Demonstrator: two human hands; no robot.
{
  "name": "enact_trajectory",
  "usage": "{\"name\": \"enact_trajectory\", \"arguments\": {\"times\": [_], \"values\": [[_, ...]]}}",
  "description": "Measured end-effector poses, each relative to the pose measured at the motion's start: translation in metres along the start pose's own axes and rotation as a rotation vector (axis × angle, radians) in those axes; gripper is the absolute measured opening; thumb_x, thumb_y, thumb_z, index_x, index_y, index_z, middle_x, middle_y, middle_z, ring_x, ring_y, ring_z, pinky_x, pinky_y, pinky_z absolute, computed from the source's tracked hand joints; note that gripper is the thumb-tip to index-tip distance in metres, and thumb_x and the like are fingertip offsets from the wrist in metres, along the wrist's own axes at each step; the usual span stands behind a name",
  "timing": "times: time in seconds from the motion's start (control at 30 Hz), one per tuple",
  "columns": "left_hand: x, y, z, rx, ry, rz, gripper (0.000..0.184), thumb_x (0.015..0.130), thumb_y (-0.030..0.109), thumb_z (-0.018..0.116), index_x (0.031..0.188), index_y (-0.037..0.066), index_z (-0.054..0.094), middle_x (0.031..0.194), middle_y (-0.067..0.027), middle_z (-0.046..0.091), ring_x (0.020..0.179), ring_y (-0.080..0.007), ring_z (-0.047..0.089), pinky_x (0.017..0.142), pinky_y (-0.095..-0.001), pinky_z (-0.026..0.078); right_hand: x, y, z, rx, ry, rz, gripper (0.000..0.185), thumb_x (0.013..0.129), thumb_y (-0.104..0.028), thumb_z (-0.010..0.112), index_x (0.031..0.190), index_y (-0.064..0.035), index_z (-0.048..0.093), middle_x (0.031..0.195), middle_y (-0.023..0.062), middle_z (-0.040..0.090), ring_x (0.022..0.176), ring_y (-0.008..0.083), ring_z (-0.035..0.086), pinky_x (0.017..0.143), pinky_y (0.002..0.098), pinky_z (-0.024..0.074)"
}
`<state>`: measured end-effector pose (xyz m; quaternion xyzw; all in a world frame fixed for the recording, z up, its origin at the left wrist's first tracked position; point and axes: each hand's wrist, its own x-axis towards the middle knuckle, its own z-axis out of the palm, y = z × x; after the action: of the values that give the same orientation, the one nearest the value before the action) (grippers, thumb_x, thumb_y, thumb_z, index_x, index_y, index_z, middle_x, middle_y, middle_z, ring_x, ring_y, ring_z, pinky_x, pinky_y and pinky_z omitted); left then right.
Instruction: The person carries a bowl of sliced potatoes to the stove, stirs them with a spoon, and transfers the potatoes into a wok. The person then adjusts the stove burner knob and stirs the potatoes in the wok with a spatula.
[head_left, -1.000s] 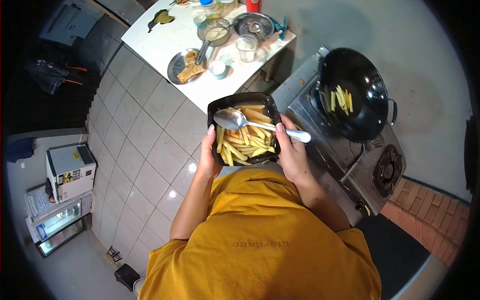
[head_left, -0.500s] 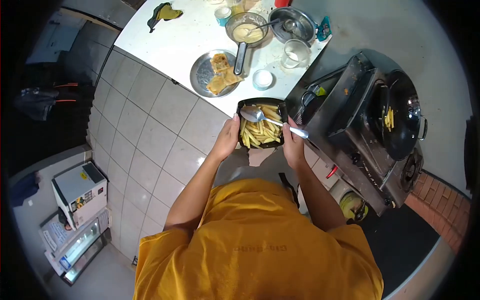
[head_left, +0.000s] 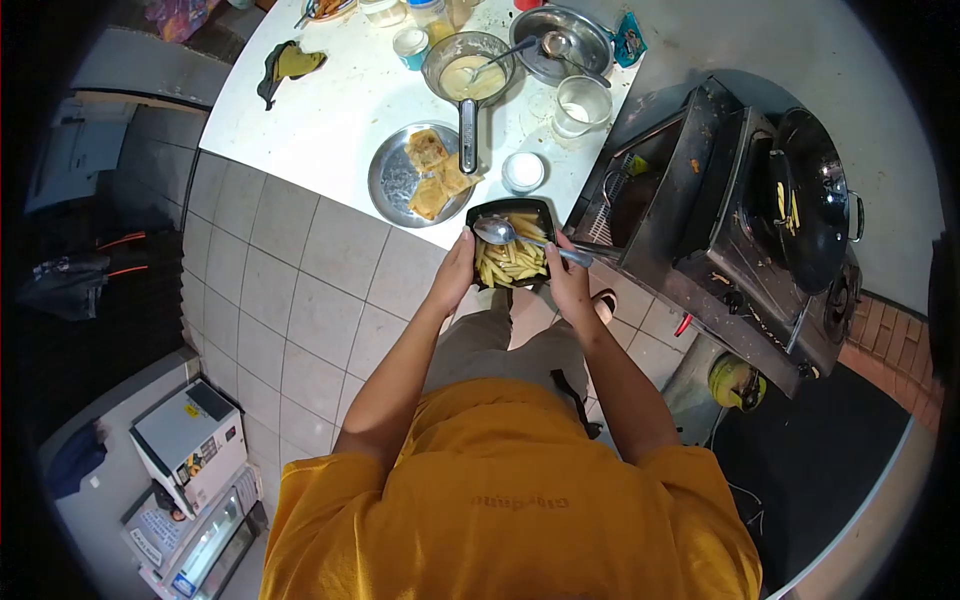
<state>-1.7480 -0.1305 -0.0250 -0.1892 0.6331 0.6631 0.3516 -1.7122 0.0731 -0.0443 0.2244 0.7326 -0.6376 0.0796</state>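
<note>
A black food tray (head_left: 510, 204) is held level between my two hands, just off the table's near edge. Cut potato fries (head_left: 512, 266) fill it. Across the fries lies a metal spoon (head_left: 494, 231), its handle sticking out over the tray's right rim. My left hand (head_left: 455, 272) is closed on the left side of the tray, thumb along the rim. On the opposite side, my right hand (head_left: 570, 288) grips the tray, with its thumb by the spoon handle. The undersides of the fingers are hidden by the tray.
On the white table (head_left: 310, 130) are a metal plate (head_left: 388, 190) of browned flat pieces, a pan of batter (head_left: 468, 120), a white-filled cup (head_left: 523, 172) and a steel bowl (head_left: 525, 60). To the right, a wok (head_left: 815, 240) with some fries sits on a stove (head_left: 740, 250).
My view has shifted, and the stove appears further right. The tray stays in both hands and sits slightly further left in view. A foot now shows below it.
</note>
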Motion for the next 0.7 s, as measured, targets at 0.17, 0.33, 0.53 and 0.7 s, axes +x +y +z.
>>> {"name": "enact_trajectory", "arguments": {"times": [0.17,0.33,0.53,0.7], "values": [[-0.015,0.025,0.007,-0.134,-0.016,-0.035,0.070,0.092,0.061,0.025,0.140,0.011,0.029,0.136,-0.0122,0.039,0.124,-0.0257,0.038,0.098,-0.0484,0.034,0.007,-0.001,0.004,0.033,0.022,0.035,0.042,0.092,-0.022,0.054,0.127,0.0008,0.048,0.112,0.0103,0.059,0.101,0.0128,0.053,0.088,0.0253,0.0408],[-0.026,0.031,0.005,-0.164,0.012,-0.002,0.071,0.092,0.061,0.025,0.141,0.010,0.027,0.137,-0.0132,0.037,0.125,-0.0302,0.036,0.099,-0.0488,0.033,0.003,-0.005,0.006,0.195,0.063,0.081,0.051,0.088,-0.022,0.061,0.129,0.0028,0.042,0.115,0.0143,0.056,0.103,0.0159,0.054,0.086,0.0279,0.0441],[-0.035,0.045,0.009,0.007,0.413,0.355,0.025,0.093,0.023,0.053,0.102,0.001,0.060,0.081,-0.0006,0.058,0.077,-0.0068,0.051,0.069,-0.0222,0.041,-0.016,-0.020,-0.043,0.238,0.073,0.153,0.052,0.091,-0.027,0.056,0.131,0.0005,0.038,0.113,0.0081,0.057,0.098,0.0138,0.055,0.076,0.0275,0.0489],[-0.050,0.094,0.046,-0.021,0.273,0.427,0.021,0.092,0.019,0.055,0.089,0.000,0.064,0.075,0.0007,0.059,0.070,-0.0051,0.050,0.066,-0.0201,0.041,-0.033,-0.022,-0.112,0.312,0.364,0.172,0.034,0.094,-0.034,0.050,0.100,-0.0018,0.059,0.088,0.0042,0.062,0.075,0.0118,0.056,0.061,0.0239,0.0456]]}}
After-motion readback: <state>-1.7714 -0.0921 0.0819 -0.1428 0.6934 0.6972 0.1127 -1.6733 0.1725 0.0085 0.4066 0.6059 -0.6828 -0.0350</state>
